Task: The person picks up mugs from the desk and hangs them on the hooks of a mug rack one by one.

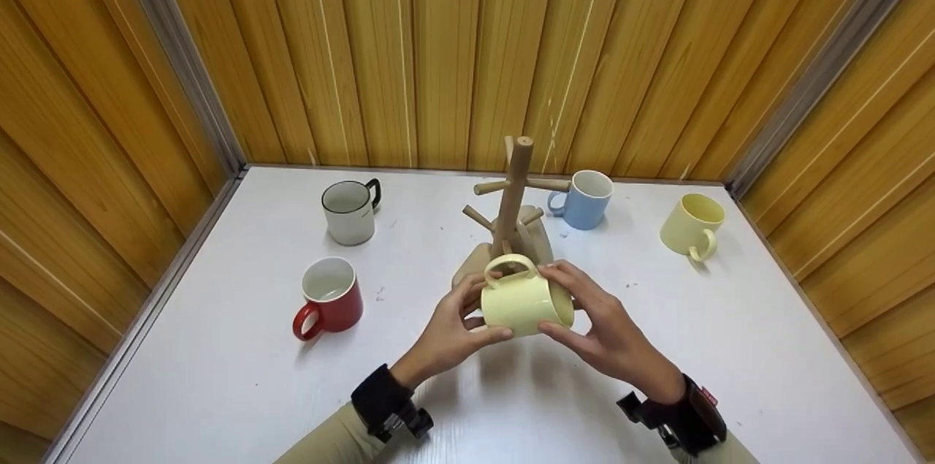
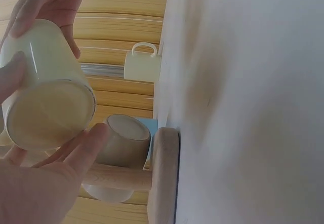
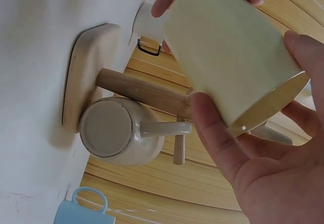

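Both hands hold a pale yellow mug (image 1: 515,305) on its side in front of the wooden mug tree (image 1: 514,190). Its handle points up and its opening faces right. My left hand (image 1: 451,329) grips the bottom end, thumb along the near side. At the rim end, my right hand (image 1: 610,332) pinches the mug between thumb and fingers. A cream mug (image 3: 121,130) hangs on the tree, its base facing the right wrist camera; the held mug and tree partly hide it in the head view.
On the white table (image 1: 219,376), a red mug (image 1: 340,299) and a white mug with black handle (image 1: 349,215) stand left. A blue mug (image 1: 584,204) stands behind the tree to the right, and another yellow mug (image 1: 687,226) farther right. Wood-patterned walls (image 1: 438,47) enclose the table.
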`<state>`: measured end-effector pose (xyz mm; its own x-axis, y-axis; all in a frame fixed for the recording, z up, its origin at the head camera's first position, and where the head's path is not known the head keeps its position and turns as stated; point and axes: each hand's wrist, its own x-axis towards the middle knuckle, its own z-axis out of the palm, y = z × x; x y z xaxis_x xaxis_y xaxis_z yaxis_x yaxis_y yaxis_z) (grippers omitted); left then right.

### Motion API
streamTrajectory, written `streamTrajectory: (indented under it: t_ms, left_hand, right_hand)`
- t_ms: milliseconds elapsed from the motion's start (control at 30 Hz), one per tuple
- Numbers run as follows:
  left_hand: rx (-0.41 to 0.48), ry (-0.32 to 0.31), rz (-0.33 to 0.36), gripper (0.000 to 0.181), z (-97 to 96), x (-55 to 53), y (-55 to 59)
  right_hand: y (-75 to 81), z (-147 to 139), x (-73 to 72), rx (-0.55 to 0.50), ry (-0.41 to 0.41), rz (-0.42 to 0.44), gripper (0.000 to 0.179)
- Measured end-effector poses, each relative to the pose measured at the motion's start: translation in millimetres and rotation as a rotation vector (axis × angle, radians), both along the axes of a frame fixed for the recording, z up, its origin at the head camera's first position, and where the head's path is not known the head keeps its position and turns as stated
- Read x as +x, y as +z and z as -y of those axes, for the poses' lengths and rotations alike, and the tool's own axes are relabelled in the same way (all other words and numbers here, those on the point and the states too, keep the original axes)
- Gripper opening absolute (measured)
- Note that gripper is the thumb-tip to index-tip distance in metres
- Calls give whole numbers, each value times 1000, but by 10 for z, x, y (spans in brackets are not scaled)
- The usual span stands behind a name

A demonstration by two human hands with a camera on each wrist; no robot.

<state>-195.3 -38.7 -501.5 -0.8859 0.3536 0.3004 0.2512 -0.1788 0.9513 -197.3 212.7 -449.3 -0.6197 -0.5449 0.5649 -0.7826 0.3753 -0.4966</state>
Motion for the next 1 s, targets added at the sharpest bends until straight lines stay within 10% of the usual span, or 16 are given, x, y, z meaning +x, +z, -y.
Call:
streamTrajectory:
  t_ms: [1000]
  left_hand:
    - [-59,22,92,62,-167,-142,-164]
  right_hand:
    - [-142,-25,-236,81,-68,-33,70]
